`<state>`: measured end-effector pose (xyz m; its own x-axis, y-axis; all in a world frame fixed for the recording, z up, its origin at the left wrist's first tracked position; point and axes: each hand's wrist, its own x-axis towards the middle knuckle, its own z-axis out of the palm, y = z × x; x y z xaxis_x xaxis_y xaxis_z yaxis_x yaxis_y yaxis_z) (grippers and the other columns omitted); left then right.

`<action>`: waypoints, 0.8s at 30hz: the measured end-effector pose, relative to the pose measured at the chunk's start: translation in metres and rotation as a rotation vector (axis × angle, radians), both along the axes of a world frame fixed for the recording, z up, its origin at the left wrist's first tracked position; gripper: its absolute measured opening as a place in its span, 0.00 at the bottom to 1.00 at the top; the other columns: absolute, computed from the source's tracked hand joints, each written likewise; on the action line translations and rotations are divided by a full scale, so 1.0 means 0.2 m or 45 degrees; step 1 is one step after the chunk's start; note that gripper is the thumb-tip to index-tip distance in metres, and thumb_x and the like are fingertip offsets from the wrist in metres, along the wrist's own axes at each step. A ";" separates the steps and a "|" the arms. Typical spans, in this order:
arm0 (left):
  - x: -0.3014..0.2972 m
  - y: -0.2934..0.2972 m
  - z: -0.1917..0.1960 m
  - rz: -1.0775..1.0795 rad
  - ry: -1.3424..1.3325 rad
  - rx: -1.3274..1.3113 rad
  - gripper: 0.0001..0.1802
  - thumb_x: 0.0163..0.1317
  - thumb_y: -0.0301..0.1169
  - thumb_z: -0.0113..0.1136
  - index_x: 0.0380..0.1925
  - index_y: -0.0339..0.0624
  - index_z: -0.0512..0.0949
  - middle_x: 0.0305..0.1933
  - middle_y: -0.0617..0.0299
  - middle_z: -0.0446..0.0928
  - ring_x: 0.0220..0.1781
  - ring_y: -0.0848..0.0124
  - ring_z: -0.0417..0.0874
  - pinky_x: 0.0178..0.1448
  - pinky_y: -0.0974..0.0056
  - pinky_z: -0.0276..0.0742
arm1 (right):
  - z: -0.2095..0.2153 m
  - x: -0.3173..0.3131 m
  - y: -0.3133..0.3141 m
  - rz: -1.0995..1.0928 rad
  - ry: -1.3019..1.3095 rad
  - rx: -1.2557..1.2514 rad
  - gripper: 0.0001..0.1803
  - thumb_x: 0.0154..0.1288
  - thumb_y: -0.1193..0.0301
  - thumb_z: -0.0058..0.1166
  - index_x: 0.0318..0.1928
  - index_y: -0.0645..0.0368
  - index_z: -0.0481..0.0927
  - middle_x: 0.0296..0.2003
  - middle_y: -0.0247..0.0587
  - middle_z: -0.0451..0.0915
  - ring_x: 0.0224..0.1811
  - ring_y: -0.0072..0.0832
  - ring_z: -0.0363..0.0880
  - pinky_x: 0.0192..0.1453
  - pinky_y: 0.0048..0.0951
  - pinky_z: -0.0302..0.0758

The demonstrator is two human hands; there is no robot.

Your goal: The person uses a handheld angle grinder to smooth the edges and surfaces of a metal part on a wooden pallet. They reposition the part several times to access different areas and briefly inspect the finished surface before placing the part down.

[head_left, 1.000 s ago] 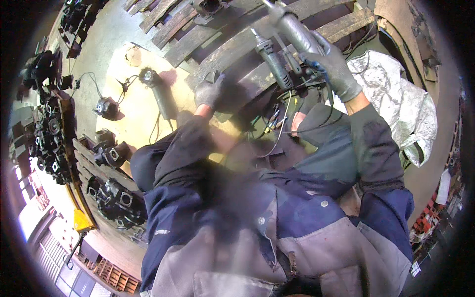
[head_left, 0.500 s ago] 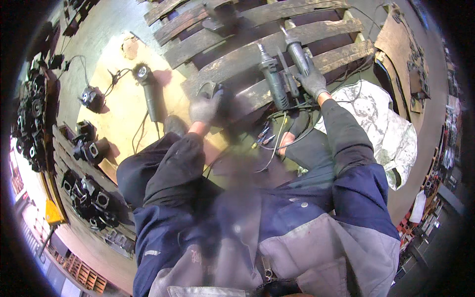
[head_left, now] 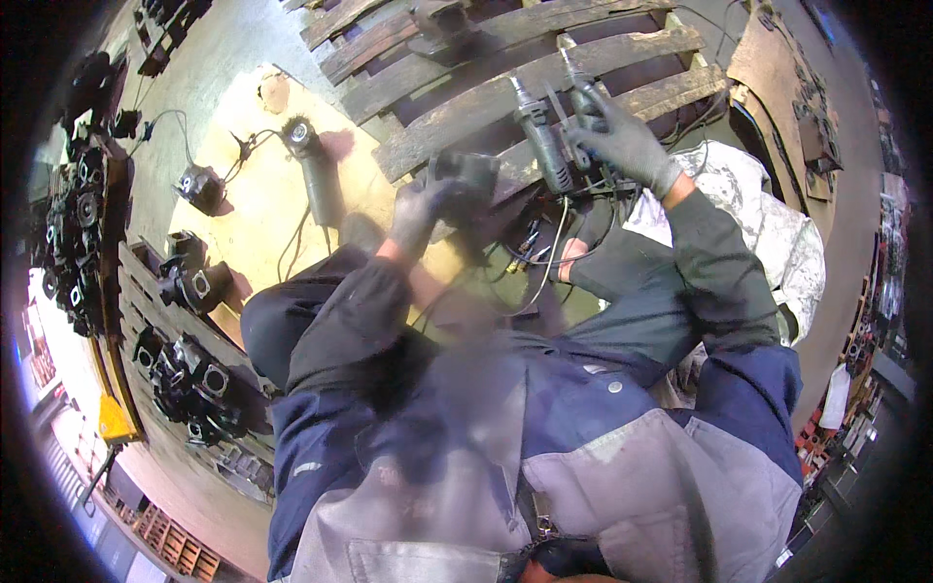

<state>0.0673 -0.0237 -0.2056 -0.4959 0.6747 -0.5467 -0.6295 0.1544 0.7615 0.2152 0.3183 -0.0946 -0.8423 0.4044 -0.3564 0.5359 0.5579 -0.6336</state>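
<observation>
My left hand [head_left: 414,216], in a grey glove, is closed on a dark metal casting [head_left: 468,177] above the near edge of the wooden pallet [head_left: 437,131]. My gloved right hand [head_left: 630,154] is over the tools on the pallet, its fingers apart. The index finger reaches along a dark straight grinder [head_left: 577,85], and the thumb is near the handle of a slim hand file [head_left: 558,109]. Whether they touch is unclear. A second straight grinder [head_left: 540,144] lies just left of the file.
An angle grinder [head_left: 316,175] lies on a pale board [head_left: 258,185] at the left. Several dark castings [head_left: 190,384] stand further left. Cables [head_left: 559,243] loop near my foot. A white patterned cloth [head_left: 753,228] is at the right. Another casting [head_left: 445,29] sits far back.
My left hand has turned, bringing more of the casting into sight. My right hand has lifted and spread from the right grinder, its thumb now nearer the file. The view has shifted slightly.
</observation>
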 end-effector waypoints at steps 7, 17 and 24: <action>0.16 0.10 0.78 -0.171 0.091 0.558 0.26 0.68 0.26 0.63 0.66 0.38 0.75 0.49 0.65 0.83 0.44 0.76 0.82 0.46 0.68 0.78 | 0.41 0.06 -0.58 -0.004 0.566 -0.758 0.37 0.60 0.71 0.75 0.69 0.60 0.76 0.69 0.48 0.74 0.72 0.35 0.73 0.76 0.37 0.71; 0.13 0.05 0.82 -0.432 0.271 0.311 0.15 0.71 0.29 0.64 0.55 0.37 0.80 0.41 0.67 0.79 0.40 0.77 0.78 0.44 0.70 0.75 | 0.59 0.03 -0.64 0.060 0.563 -0.356 0.41 0.54 0.67 0.81 0.67 0.61 0.75 0.57 0.45 0.85 0.58 0.31 0.85 0.64 0.35 0.82; 0.26 0.05 0.54 -0.443 0.826 0.332 0.04 0.63 0.25 0.67 0.38 0.41 0.85 0.33 0.51 0.82 0.33 0.50 0.83 0.40 0.57 0.81 | 0.56 0.05 -0.61 0.152 0.477 0.059 0.49 0.44 0.51 0.86 0.65 0.60 0.79 0.49 0.47 0.90 0.49 0.42 0.92 0.57 0.40 0.86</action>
